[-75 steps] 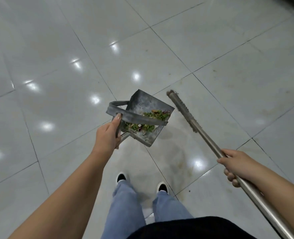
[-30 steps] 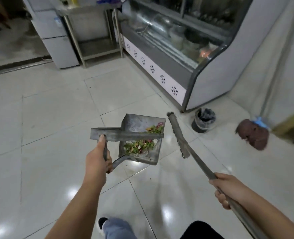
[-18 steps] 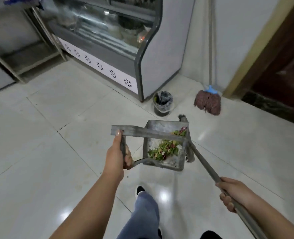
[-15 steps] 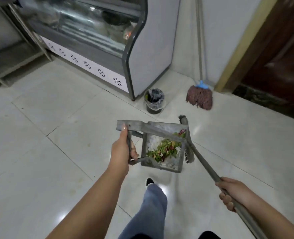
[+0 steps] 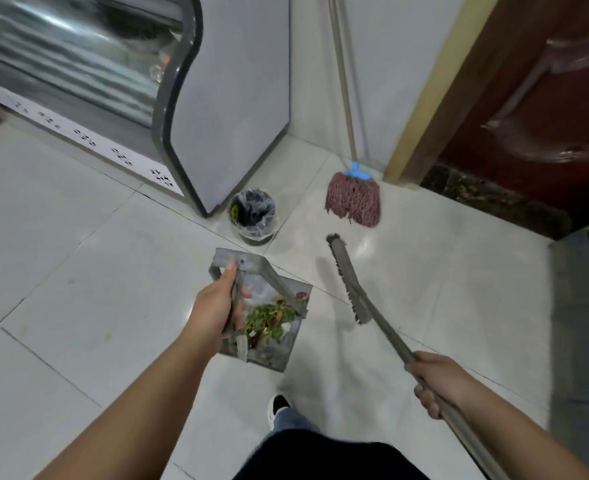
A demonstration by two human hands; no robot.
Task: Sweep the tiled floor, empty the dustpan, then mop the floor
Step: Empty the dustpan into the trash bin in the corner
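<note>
My left hand grips the metal handle of a grey dustpan, held above the white tiled floor. Green and reddish scraps lie in the pan. My right hand grips the metal shaft of the broom, whose narrow grey head hangs just off the floor to the right of the pan. A small bin lined with a plastic bag stands ahead of the pan. A mop with a reddish head and blue collar leans against the wall.
A glass display counter fills the upper left, with the bin at its corner. A dark red door in a yellowish frame stands at the right. My shoe is below the dustpan.
I have walked closer to the bin and mop. The dustpan has turned and now sits lower and nearer my body. The broom head has swung away to the right of the pan.
</note>
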